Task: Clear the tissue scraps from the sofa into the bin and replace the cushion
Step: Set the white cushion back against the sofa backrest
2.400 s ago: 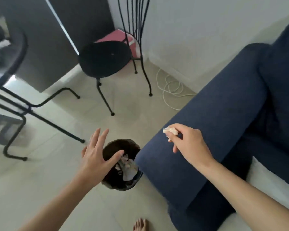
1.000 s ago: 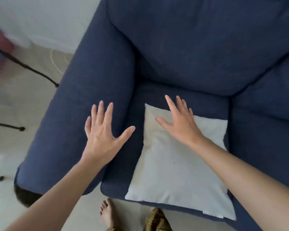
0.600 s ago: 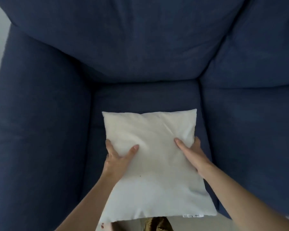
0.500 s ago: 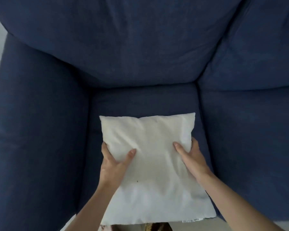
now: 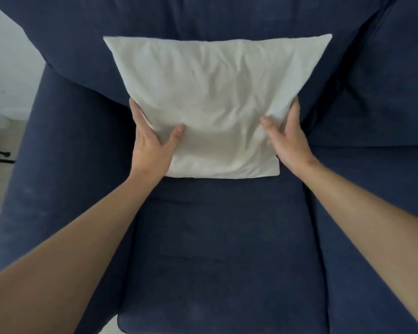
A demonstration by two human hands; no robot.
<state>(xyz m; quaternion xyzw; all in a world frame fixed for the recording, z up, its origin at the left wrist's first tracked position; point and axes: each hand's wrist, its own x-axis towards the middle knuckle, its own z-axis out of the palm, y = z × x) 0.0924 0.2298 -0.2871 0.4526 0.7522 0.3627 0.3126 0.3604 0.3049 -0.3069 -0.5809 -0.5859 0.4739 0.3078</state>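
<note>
Now both bare hands grip the white square fabric cushion (image 5: 215, 97) by its lower side edges. The left hand (image 5: 150, 145) wraps that lower-left edge, with its thumb pressed onto the front face and its fingers tucked behind where they cannot be seen. The right hand (image 5: 288, 138) mirrors it on the lower-right edge, thumb on the front and fingers curled round the side. The cloth creases between the two thumbs.

Above the hands, the cushion stands nearly upright, its upper part leaning against the backrest of the dark blue fabric sofa (image 5: 217, 249). Its bottom edge, just below the thumbs, meets the sofa where the seat joins the backrest. The top corners spread wider than the bottom in this wide-angle view.

Beneath the forearms the sofa's seat pad stretches toward the camera, and no tissue scraps show on the part of it that is visible. Outside the left forearm runs the padded sofa arm (image 5: 58, 165); beyond that, a strip of pale floor (image 5: 0, 165) and white wall (image 5: 7, 73) shows. Outside the right hand lies a neighbouring seat cushion (image 5: 377, 189) of the same blue fabric.
</note>
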